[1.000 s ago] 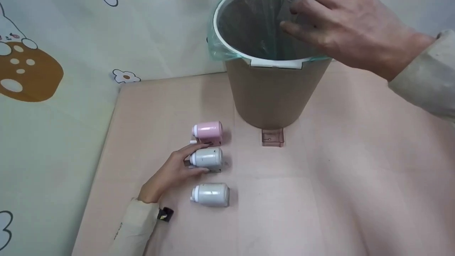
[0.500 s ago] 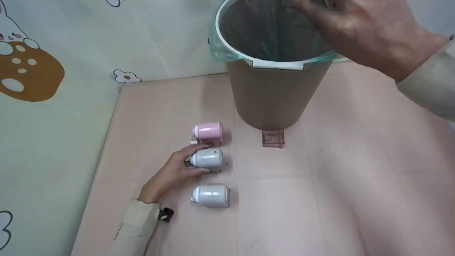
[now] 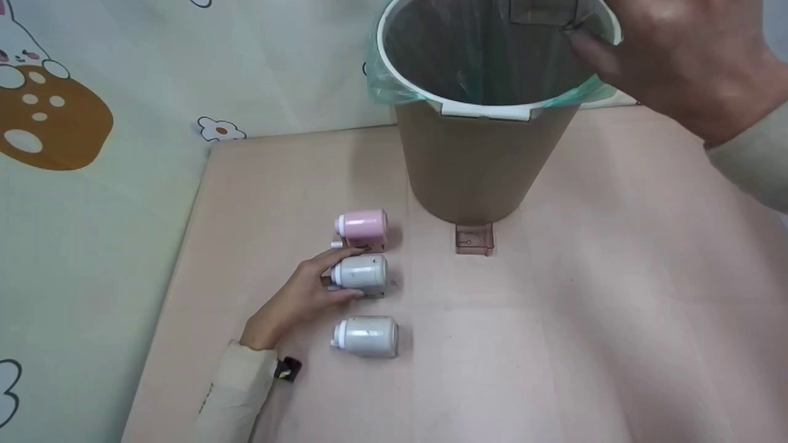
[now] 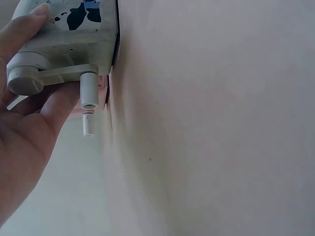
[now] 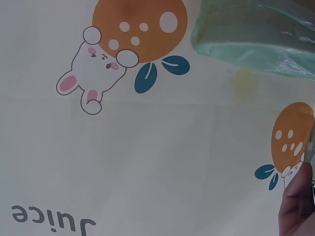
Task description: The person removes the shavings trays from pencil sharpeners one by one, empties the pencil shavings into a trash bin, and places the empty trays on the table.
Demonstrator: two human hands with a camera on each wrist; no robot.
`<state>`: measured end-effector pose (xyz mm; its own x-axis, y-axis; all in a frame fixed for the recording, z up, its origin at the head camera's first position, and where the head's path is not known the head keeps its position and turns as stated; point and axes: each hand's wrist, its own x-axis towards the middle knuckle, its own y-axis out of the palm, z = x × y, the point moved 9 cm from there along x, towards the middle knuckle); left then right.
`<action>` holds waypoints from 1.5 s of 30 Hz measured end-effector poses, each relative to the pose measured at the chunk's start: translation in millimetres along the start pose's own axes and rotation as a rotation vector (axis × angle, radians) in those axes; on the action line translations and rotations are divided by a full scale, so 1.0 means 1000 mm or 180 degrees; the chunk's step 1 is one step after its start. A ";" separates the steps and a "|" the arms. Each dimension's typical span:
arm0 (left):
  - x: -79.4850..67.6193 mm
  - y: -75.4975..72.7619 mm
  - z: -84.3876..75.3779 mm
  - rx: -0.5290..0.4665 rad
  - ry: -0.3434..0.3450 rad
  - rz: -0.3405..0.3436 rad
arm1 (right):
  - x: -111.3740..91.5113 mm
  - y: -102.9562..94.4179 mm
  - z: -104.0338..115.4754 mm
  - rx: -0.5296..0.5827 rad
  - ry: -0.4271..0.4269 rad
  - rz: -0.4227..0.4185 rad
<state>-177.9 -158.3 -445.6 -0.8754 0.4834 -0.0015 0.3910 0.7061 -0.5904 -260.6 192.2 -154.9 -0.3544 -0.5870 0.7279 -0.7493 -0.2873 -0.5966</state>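
Observation:
My left hand grips a grey hand-crank pencil sharpener. In the left wrist view, its white crank projects toward the camera, and fingers lie on either side of the body. A pink pencil sharpener stands just behind, and a second grey one stands nearer. High on the right, my right hand pinches a clear shavings drawer over the mouth of the brown trash bin. In the right wrist view only part of that hand shows at the edge.
A green plastic liner hangs over the bin's white rim. At the bin's foot lies a pinkish see-through drawer. The pale pink tabletop meets a wall cloth printed with cartoon figures behind and at the left.
My right hand has shifted to the right over the bin, bringing the clear drawer more into view. My left hand and the sharpeners have stayed in place.

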 end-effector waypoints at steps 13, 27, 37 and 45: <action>0.000 0.001 -0.001 0.0003 0.0037 0.0000 | -0.001 0.001 -0.011 0.0557 0.0541 0.0308; 0.001 0.002 -0.005 -0.0027 0.0090 -0.0028 | -0.017 -0.008 -0.009 0.0711 0.0825 0.0137; 0.002 0.003 -0.002 -0.0056 -0.0059 0.0040 | -0.024 -0.016 0.003 0.0976 0.0791 0.0024; 0.002 0.004 -0.001 -0.0071 -0.0060 0.0050 | -0.028 -0.030 0.021 0.1313 0.1014 -0.0143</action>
<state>-177.6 -154.2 -446.6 -0.8743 0.4847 -0.0260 0.4107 0.7100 -0.5721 -217.0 201.5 -164.5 -0.5276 -0.3264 0.7843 -0.5079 -0.6189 -0.5992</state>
